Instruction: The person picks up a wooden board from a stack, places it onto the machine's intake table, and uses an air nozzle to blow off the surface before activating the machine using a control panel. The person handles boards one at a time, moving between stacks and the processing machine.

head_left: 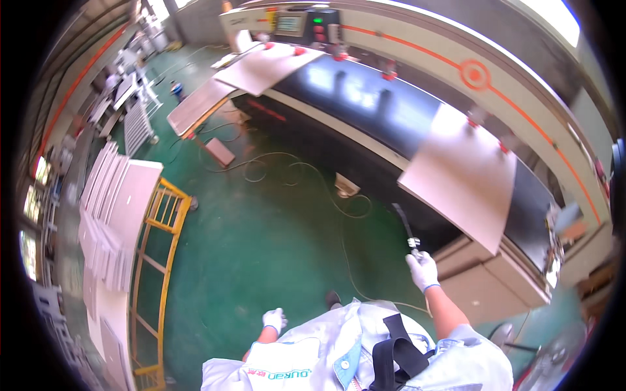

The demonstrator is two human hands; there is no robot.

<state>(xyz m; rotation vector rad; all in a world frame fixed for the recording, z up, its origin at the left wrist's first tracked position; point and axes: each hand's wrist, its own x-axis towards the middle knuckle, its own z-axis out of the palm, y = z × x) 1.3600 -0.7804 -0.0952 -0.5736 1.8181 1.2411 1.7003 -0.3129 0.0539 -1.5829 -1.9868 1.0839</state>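
My right hand (424, 270), in a white glove, is closed around an air blow gun (413, 244) with a long, thin dark nozzle. The nozzle points away from me, over the floor beside the machine bed. A large pale panel (466, 176) lies on the black bed (365, 91) to the right of the nozzle and overhangs the front edge. My left hand (275, 319), also gloved, hangs low beside my body, its fingers curled into a loose fist with nothing visible in it.
A yellow trolley (171, 225) on the left carries stacked pale panels (124, 195). A thin hose (345, 254) loops across the green floor (248, 260). More panels (274, 68) lie at the bed's far end, near a control box (319, 29). Cartons (489, 287) stand at the right.
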